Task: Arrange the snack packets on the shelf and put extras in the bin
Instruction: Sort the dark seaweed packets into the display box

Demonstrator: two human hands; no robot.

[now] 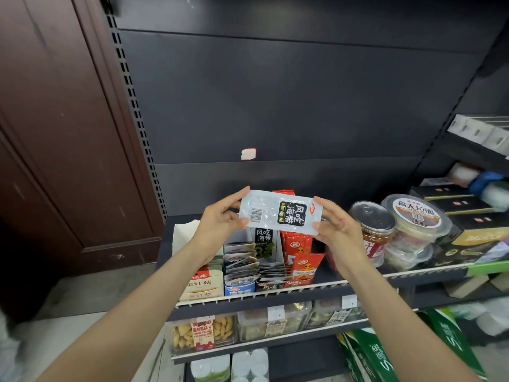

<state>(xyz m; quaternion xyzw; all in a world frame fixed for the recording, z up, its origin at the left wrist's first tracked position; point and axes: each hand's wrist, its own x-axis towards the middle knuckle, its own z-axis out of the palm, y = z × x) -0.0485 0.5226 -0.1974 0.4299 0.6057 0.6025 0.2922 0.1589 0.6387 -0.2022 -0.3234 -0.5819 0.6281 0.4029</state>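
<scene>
Packet [279, 211] is pinched at both ends by left hand [220, 220] and right hand [340, 230] above the shelf [358, 278]; slick film could slip, toppling the packed rows [248, 266] below.

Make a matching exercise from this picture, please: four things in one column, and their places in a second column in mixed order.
Things:
1. clear seaweed packet
2. orange packets
3. lidded jar
4. torn sticker

Places:
A. on the shelf's back panel
B. held between both hands
C. standing on the shelf, right of the right hand
D. standing in a box below the held packet

Pairs: 1-B, 2-D, 3-C, 4-A
</scene>
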